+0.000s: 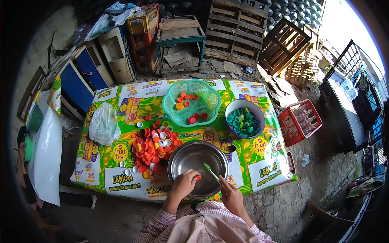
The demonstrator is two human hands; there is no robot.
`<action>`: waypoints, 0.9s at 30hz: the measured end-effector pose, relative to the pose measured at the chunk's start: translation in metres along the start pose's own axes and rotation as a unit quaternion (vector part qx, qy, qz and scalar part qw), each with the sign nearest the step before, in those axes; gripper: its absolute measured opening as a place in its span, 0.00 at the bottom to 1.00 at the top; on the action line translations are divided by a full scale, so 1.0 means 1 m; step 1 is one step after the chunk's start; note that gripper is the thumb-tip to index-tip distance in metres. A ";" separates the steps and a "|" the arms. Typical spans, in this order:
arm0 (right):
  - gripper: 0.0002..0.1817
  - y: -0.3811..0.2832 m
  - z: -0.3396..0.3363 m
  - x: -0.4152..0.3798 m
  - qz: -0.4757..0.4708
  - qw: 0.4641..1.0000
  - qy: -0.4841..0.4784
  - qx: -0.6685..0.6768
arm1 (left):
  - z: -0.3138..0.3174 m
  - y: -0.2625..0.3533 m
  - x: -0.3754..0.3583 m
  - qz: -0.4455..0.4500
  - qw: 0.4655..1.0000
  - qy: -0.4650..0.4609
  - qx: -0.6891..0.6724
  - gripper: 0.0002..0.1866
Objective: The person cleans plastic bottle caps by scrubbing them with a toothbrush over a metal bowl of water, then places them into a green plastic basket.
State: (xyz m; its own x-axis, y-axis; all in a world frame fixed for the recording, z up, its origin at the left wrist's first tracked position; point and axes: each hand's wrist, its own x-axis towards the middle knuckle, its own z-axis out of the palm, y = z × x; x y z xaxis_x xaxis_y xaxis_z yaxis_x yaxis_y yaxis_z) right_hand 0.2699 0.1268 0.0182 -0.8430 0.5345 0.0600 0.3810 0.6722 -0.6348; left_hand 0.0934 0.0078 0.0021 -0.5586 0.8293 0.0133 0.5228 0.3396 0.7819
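Note:
Over the left part of a steel bowl (176, 157), my left hand (185, 184) pinches an orange-red cap (198, 177). My right hand (231, 197) is closed around a tool with a green tip and a pale handle (211, 171), which slants over the bowl's right side. Left of the bowl lies a pile of red, orange and white caps (149, 149) on the printed cloth. Behind the bowl stands a light green basket (191, 87) with several red caps and an orange one inside. A white bowl (262, 117) at its right holds green caps (245, 121).
A crumpled plastic bag (104, 123) lies on the cloth's left side. Beyond the table (259, 87) stand a small wooden-topped table (180, 29) and pallets (237, 32). A red crate of bottles (300, 121) is on the right. At the far left, part of another person's arm (27, 178) shows.

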 end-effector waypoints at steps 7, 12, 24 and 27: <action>0.25 -0.018 0.018 -0.011 0.055 0.998 0.024 0.007 | -0.014 -0.010 0.012 0.037 0.999 -0.032 -0.014 0.08; 0.25 -0.012 0.019 -0.013 0.031 0.996 0.086 0.017 | -0.038 -0.018 0.037 0.039 0.994 -0.057 -0.088 0.10; 0.23 -0.009 0.017 -0.004 0.063 0.996 0.052 -0.033 | -0.080 -0.060 0.240 -0.096 0.938 0.169 -0.287 0.29; 0.23 -0.010 0.018 -0.004 0.067 0.996 0.057 -0.033 | -0.080 -0.077 0.197 -0.037 0.916 0.183 -0.356 0.23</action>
State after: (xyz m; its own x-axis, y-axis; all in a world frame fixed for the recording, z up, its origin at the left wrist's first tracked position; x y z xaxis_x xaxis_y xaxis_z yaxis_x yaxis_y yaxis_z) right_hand 0.2632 0.1089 0.0102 -0.7354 0.6742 0.0683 0.5149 0.6214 -0.5906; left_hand -0.1078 0.1098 -0.0056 -0.8221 0.5671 0.0501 -0.0050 -0.0951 0.9955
